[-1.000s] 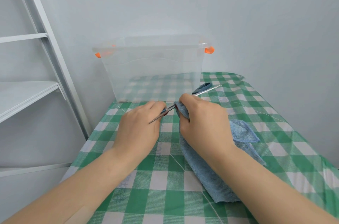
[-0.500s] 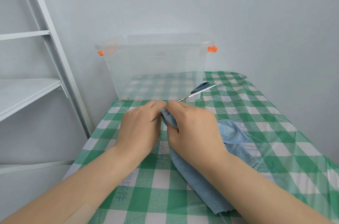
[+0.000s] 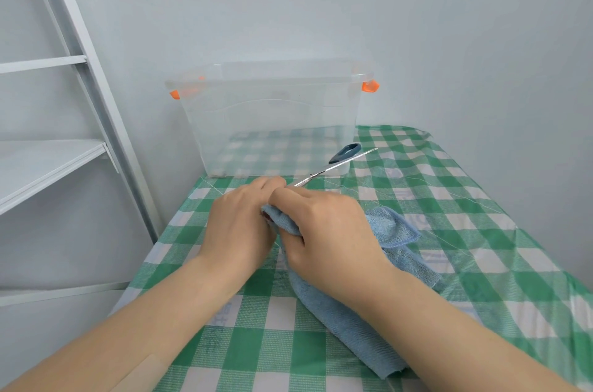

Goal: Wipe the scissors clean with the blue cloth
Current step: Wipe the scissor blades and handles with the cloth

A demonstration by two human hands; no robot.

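Observation:
The scissors (image 3: 333, 168) lie slanted over the green checked tablecloth, and one metal blade and a dark blue handle loop (image 3: 347, 151) stick out up and to the right past my hands. My left hand (image 3: 239, 224) is closed around the near end of the scissors, which it hides. My right hand (image 3: 327, 231) pinches a fold of the blue cloth (image 3: 346, 321) around the scissors, right against my left hand. The rest of the cloth trails down onto the table under my right forearm.
A clear plastic box (image 3: 272, 122) with orange clips stands at the back of the table (image 3: 465, 205), just behind the scissors. A white metal shelf rack (image 3: 48, 163) stands to the left. Plain walls are close behind and to the right.
My right hand has slid the cloth leftward along the scissors until it meets my left hand. The blade tip once visible by my left hand is now covered, and more blade shows on the far side.

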